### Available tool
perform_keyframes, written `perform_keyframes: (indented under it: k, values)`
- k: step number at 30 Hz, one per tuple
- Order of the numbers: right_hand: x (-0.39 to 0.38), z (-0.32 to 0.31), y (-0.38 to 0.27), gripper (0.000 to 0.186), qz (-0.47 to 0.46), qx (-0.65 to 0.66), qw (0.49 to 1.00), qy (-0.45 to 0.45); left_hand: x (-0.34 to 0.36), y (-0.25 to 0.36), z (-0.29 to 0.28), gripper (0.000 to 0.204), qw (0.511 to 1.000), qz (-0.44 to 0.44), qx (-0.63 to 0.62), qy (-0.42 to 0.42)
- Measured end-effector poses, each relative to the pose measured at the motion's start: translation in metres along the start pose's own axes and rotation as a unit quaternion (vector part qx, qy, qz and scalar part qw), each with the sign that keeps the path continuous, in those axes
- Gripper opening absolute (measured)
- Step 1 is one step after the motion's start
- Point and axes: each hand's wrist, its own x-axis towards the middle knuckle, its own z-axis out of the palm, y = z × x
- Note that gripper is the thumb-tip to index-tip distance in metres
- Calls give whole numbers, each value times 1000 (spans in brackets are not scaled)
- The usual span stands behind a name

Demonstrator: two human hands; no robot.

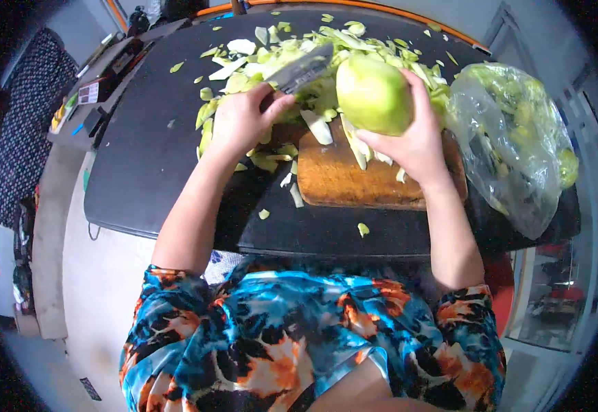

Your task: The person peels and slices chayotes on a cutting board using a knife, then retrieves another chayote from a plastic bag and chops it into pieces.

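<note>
A round, light-green fruit (373, 95) sits at one o'clock in the view, gripped in the right hand (417, 141), whose fingers curve around its right side and underside. Between nine and ten o'clock from it, the left hand (245, 118) is closed on a knife (307, 70), the dark blade pointing toward two o'clock. Green and whitish peelings (292, 51) spread from nine o'clock round past twelve. At six o'clock lies a wooden board (364, 184); between three and four, a clear plastic bag (529, 196) with green contents. All rest over a black bench (155, 158).
</note>
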Motion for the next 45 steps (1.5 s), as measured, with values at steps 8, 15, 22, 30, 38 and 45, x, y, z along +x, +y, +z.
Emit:
perform_keyframes:
  k: [8, 15, 22, 30, 38, 45]
  values:
    - [0, -21, 25, 87, 73, -109, 976, -173, -4, 7, 20, 34, 991, 122, 27, 37]
    - [13, -32, 29, 86, 123, 37, 951, -280, -1, 0, 16, 27, 988, 136, -70, 28]
    - [8, -25, 49, 83, 18, -57, 971, -231, -11, 15, -4, 20, 973, 162, -161, -18]
    - [5, -15, 47, 89, 41, -89, 971, -220, -38, 41, 0, 24, 933, 175, -296, -106]
    - [3, -10, 48, 74, -25, -157, 977, -143, -26, 28, 19, 17, 936, 178, -297, -59]
    - [1, -6, 7, 78, -67, -319, 934, -147, -5, 2, 18, 26, 931, 67, -358, 12]
